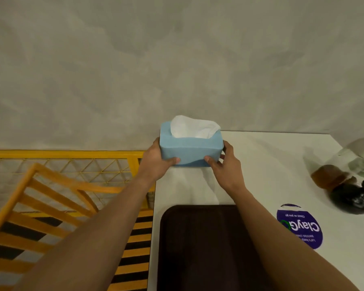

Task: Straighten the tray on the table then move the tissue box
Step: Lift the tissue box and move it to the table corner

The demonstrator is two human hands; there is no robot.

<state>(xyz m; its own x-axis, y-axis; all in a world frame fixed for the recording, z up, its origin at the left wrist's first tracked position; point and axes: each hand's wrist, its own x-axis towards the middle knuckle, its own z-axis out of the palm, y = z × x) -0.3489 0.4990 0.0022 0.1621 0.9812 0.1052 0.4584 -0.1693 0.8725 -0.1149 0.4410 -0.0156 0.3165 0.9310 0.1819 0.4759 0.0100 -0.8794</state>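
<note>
At the bench's [271, 164] far left corner, we clamp both hands on the box [190, 151]: left hand [156, 160], right hand [225, 164]. Its long axis runs left-right. Bare bench lies rightward; the tray [198, 238] sits nearer us.

Both hands, left hand [156, 159] and right hand [224, 164], grip the blue tissue box [190, 151] beyond the dark tray [200, 248].

1 blue tissue box [190, 151], 1 white tissue [194, 127] sticking out. 2 hands: left hand [156, 159], right hand [225, 164]. 1 dark brown tray [200, 248]. 1 white table [282, 164]. 1 purple round sticker [299, 227]. 1 yellow chair [40, 198].
</note>
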